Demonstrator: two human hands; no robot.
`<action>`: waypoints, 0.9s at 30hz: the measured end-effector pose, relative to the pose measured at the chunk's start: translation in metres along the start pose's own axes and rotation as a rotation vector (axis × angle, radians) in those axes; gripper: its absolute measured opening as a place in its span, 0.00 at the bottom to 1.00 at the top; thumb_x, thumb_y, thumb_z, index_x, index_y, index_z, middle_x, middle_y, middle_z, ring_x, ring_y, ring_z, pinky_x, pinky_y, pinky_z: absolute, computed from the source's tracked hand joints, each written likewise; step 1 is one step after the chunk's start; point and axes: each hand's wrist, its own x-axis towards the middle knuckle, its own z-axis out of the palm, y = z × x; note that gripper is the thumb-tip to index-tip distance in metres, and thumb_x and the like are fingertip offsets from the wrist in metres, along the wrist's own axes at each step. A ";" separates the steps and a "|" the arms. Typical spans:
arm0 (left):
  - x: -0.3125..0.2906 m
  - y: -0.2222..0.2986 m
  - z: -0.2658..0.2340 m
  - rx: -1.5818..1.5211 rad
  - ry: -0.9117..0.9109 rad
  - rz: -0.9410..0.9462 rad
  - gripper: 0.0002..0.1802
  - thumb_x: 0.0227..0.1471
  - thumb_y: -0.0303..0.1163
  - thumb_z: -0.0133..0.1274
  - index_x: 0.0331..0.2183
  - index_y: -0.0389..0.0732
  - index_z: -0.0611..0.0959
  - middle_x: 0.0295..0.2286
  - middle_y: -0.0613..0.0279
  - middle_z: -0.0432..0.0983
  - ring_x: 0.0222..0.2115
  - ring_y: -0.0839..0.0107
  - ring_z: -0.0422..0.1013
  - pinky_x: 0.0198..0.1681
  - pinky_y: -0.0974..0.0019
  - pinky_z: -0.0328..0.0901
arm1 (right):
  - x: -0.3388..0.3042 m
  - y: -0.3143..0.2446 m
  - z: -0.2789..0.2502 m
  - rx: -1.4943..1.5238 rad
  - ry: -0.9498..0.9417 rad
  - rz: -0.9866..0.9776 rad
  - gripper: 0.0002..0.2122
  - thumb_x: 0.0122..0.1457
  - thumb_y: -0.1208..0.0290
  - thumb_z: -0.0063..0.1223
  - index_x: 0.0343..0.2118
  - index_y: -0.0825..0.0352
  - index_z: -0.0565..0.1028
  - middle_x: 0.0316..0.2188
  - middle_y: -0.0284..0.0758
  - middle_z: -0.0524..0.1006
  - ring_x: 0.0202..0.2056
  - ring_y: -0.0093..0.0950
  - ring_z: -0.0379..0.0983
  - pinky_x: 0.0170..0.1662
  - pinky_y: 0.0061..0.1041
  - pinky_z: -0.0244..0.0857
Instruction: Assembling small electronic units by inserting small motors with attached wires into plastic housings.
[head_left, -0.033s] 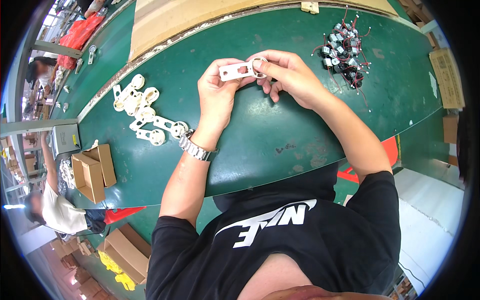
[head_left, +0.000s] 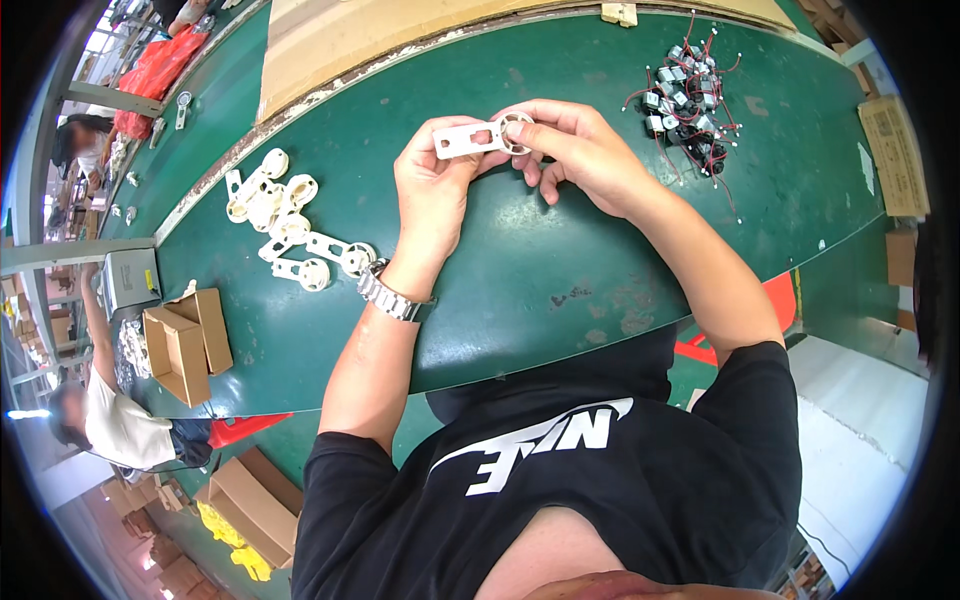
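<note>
Above the table I hold a white plastic housing (head_left: 467, 141), a flat slotted bar with a round ring at one end. My left hand (head_left: 436, 168) grips the bar end from below, fingers partly hidden behind it. On the ring end, my right hand (head_left: 575, 150) presses its thumb against the ring, and its other fingers curl underneath. A loose group of similar white housings (head_left: 290, 228) lies to the left of my left wrist. Away to the right of my right hand is a heap of small motors (head_left: 690, 100) with red and black wires.
The green table (head_left: 540, 300) carries an open cardboard box (head_left: 178, 350) and a grey box (head_left: 132, 276) at the left. A cardboard sheet (head_left: 400, 40) lies along the far edge. Another person (head_left: 125, 420) sits at the left; a red stool (head_left: 780, 300) stands at the right.
The white housing has turned slightly in my fingers and shifted a little left, so its slots and ring show more fully. Both hands stay almost in place.
</note>
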 end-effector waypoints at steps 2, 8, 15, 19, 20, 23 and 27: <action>0.001 0.001 -0.001 -0.026 0.012 -0.010 0.10 0.61 0.16 0.53 0.44 0.33 0.80 0.41 0.56 0.81 0.41 0.67 0.80 0.49 0.62 0.79 | -0.001 -0.001 -0.001 -0.008 -0.018 0.020 0.15 0.67 0.62 0.57 0.47 0.68 0.80 0.29 0.32 0.77 0.25 0.18 0.73 0.21 0.17 0.68; -0.001 0.002 0.002 0.018 -0.004 -0.021 0.11 0.60 0.15 0.53 0.44 0.35 0.81 0.41 0.57 0.81 0.41 0.68 0.80 0.47 0.63 0.80 | 0.002 0.007 -0.004 -0.139 -0.043 -0.056 0.13 0.67 0.63 0.56 0.47 0.66 0.80 0.27 0.29 0.76 0.24 0.17 0.73 0.21 0.16 0.66; -0.003 0.002 0.004 0.109 -0.029 0.025 0.11 0.60 0.15 0.54 0.44 0.34 0.81 0.41 0.57 0.81 0.41 0.68 0.80 0.46 0.64 0.80 | 0.003 0.008 -0.007 -0.189 -0.036 -0.031 0.12 0.67 0.65 0.56 0.46 0.66 0.80 0.28 0.29 0.77 0.25 0.17 0.74 0.22 0.17 0.68; -0.001 0.001 -0.002 0.001 0.001 -0.006 0.09 0.61 0.14 0.53 0.43 0.33 0.81 0.42 0.55 0.80 0.42 0.65 0.80 0.47 0.63 0.81 | -0.002 -0.006 -0.002 -0.174 -0.067 -0.028 0.14 0.66 0.64 0.56 0.48 0.70 0.79 0.31 0.34 0.81 0.26 0.20 0.77 0.23 0.20 0.72; 0.000 0.000 -0.002 0.000 0.000 -0.006 0.09 0.61 0.14 0.53 0.43 0.33 0.81 0.42 0.55 0.80 0.42 0.65 0.80 0.47 0.63 0.81 | -0.002 -0.005 -0.004 -0.174 -0.066 -0.028 0.14 0.66 0.64 0.56 0.48 0.70 0.79 0.31 0.34 0.81 0.26 0.20 0.77 0.23 0.20 0.72; 0.000 -0.001 -0.001 -0.030 0.005 0.001 0.09 0.62 0.15 0.53 0.43 0.33 0.81 0.41 0.54 0.81 0.42 0.65 0.80 0.46 0.63 0.81 | -0.003 -0.003 -0.007 -0.255 -0.104 -0.068 0.15 0.67 0.64 0.55 0.49 0.70 0.78 0.33 0.35 0.82 0.28 0.21 0.78 0.24 0.21 0.73; 0.000 -0.002 0.000 -0.008 -0.051 0.024 0.09 0.61 0.20 0.57 0.44 0.35 0.82 0.41 0.56 0.81 0.42 0.67 0.80 0.46 0.63 0.79 | -0.003 0.000 -0.006 -0.318 -0.080 -0.055 0.14 0.67 0.65 0.54 0.48 0.69 0.78 0.31 0.33 0.80 0.28 0.20 0.77 0.24 0.20 0.71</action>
